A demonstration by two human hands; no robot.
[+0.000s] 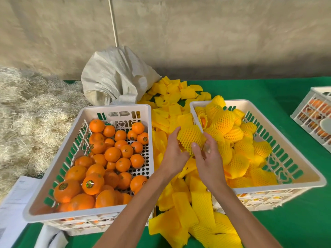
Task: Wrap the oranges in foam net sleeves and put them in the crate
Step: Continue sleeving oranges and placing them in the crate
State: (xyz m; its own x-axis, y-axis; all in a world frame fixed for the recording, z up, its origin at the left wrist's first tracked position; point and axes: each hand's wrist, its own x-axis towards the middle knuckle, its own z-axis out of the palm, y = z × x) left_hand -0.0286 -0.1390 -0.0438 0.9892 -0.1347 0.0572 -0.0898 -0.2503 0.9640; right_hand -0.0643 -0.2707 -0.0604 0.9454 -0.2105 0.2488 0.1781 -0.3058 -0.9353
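Between the two crates, my left hand (174, 153) and my right hand (208, 158) together hold an orange wrapped in a yellow foam net sleeve (189, 136). The fingers of both hands curl round it. The white crate on the left (53, 176) holds several bare oranges (112, 154). The white crate on the right (304, 172) is filled with several wrapped oranges (232, 134). A pile of flat yellow foam net sleeves (186, 208) lies on the green table between the crates.
A white woven sack (114, 76) stands behind the left crate. Pale straw (26, 113) lies at the left. A third white crate (315, 115) with oranges is at the right edge. Papers (16, 197) lie at the lower left.
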